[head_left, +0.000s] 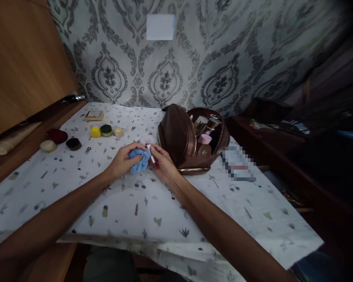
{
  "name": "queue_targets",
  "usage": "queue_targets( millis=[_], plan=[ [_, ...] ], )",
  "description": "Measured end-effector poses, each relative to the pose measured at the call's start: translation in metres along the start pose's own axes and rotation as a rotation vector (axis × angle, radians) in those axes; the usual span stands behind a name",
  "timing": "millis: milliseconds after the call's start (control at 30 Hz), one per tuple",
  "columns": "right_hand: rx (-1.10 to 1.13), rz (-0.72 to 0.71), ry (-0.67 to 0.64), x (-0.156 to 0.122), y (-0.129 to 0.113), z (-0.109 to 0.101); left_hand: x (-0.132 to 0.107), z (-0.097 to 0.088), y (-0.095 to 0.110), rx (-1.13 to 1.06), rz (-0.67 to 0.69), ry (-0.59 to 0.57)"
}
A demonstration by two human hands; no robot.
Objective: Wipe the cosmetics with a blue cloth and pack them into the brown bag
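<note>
Near the middle of the table my left hand (125, 159) is closed on a bunched blue cloth (139, 160). My right hand (164, 162) is right beside it, its fingers closed around a small cosmetic tube (153, 158) with a white top, a silvery middle and a dark red lower end. The tube is close against the cloth; whether they touch I cannot tell. Behind the hands lies a whitish crumpled item (147, 138), partly hidden. To the right, a brown cosmetic bag (176, 133) stands unzipped, with a pink-lidded item (205, 138) and several bottles (213, 122) inside.
On the left of the patterned tablecloth (120, 211) are a yellow jar (95, 132), a dark-lidded jar (106, 130), a cream jar (118, 132), a black round container (73, 144), a dark red item (57, 136) and a small box (94, 115). A pixelated packet (239, 163) lies right of the bag.
</note>
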State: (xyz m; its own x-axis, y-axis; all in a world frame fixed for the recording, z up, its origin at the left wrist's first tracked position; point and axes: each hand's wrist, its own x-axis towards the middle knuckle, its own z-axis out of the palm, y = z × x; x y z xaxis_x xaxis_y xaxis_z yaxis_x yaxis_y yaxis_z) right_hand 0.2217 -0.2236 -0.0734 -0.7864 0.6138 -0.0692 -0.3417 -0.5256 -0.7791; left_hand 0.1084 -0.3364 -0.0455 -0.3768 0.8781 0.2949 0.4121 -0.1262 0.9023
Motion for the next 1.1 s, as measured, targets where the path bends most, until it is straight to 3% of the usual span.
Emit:
queue_targets(
  millis=[133,233,333,500,567,667,800,867,1100],
  plan=[
    [0.016,0.010,0.048,0.003,0.000,-0.005,-0.007,0.010,-0.002,0.076,0.118,-0.285],
    [0.045,0.014,0.056,0.005,0.000,-0.008,-0.009,0.012,-0.003,0.087,0.153,-0.400],
    [0.070,0.034,0.046,0.005,0.000,-0.007,-0.007,0.007,0.000,0.016,0.050,-0.335],
    [0.074,0.065,-0.009,0.002,-0.001,-0.003,0.000,-0.002,0.003,-0.060,0.000,0.039],
    [0.076,0.070,-0.040,0.000,-0.001,-0.002,0.001,-0.002,0.001,-0.069,-0.018,0.105],
    [0.068,0.082,-0.049,-0.001,0.000,-0.002,-0.001,0.002,-0.003,-0.064,-0.026,0.053],
    [0.043,0.050,-0.009,0.001,0.000,-0.005,-0.006,0.010,-0.004,0.006,-0.002,-0.199],
    [0.041,0.045,0.002,0.002,-0.001,-0.005,-0.009,0.013,-0.004,0.045,0.030,-0.268],
    [0.123,-0.032,0.053,-0.001,-0.006,0.001,-0.009,0.017,-0.008,-0.036,-0.097,-0.251]
  ],
)
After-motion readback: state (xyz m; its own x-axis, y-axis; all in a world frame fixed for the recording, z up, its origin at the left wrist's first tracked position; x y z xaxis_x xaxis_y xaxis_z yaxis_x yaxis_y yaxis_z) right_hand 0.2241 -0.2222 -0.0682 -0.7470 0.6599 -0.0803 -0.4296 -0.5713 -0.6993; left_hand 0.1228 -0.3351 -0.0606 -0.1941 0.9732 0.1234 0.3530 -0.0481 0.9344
